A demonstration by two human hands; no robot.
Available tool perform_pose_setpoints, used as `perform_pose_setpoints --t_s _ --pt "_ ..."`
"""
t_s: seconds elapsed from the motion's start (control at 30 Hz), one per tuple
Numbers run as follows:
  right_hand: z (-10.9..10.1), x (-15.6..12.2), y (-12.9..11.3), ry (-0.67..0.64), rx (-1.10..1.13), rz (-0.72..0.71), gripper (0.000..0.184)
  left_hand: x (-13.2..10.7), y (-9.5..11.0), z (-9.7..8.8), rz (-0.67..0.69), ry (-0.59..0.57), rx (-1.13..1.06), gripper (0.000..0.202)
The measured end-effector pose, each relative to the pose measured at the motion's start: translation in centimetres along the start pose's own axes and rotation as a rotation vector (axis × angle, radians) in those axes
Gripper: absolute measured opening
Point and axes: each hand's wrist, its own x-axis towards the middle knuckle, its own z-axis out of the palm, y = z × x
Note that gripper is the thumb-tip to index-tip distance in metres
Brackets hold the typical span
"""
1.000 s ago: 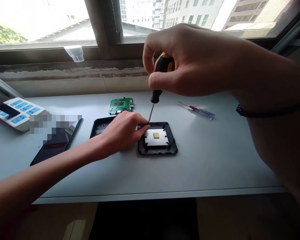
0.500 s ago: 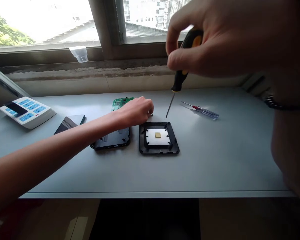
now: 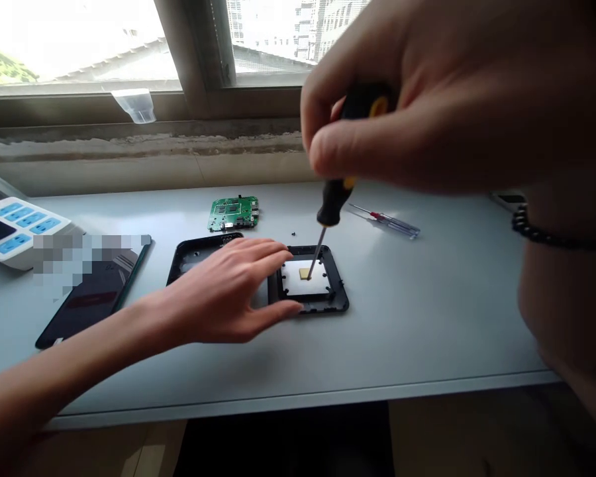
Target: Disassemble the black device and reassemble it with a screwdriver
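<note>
My right hand (image 3: 372,132) is closed round the black-and-yellow handle of a screwdriver (image 3: 332,202). Its shaft points down, and the tip appears at the edge of a small tan square pad (image 3: 304,273) on a silvery plate (image 3: 293,285). That plate lies inside a square black plastic cover (image 3: 338,291). Across the cover's left side, my left hand (image 3: 243,285) grips it, fingers at the back edge and thumb at the front edge. Partly hidden behind my left hand is another black casing half (image 3: 183,255). A tiny dark screw (image 3: 293,233) lies behind the cover.
A green circuit board (image 3: 233,213) lies towards the back. At the right is a second screwdriver with a clear handle (image 3: 397,225). On the left are a dark phone (image 3: 97,285) and a white-and-blue power strip (image 3: 24,228). The table's front edge (image 3: 228,411) runs below.
My left hand has come back from behind the cover, let go of a small screw there and taken hold of the cover. My right hand has lowered the screwdriver tip to the pad. The view has shifted.
</note>
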Motion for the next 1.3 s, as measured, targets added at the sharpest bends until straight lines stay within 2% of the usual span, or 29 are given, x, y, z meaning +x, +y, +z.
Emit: perform_pose_setpoints --t_s 0.07,0.13,0.23,0.37,0.6,1.07,1.3 --pt "0.3 0.2 -2.4 -0.087 -0.114 -0.066 0.027 -0.4 0.4 0.7 0.030 0.006 0.019 0.046" --pt "1.2 0.4 -3.3 -0.098 -0.083 -0.123 0.023 -0.7 0.5 1.2 0.039 0.009 0.029 0.037" --pt "2.8 0.7 -3.2 -0.034 0.014 -0.155 0.026 -0.9 0.6 1.9 0.044 0.029 0.017 0.029" --pt "4.0 1.0 -3.0 -0.037 0.001 -0.126 0.023 -1.2 0.8 2.6 0.025 0.079 0.028 0.034" --pt "4.1 1.1 -3.5 -0.035 -0.028 -0.119 0.022 -1.4 1.0 2.9 -0.012 0.075 0.045 0.036" --pt "4.3 1.1 -3.4 0.011 -0.045 -0.110 0.014 -1.7 1.0 3.1 0.011 0.117 0.053 0.042" --pt "4.3 1.2 -3.1 -0.002 -0.041 -0.085 0.010 -1.5 1.1 3.2 0.003 0.089 0.080 0.044"
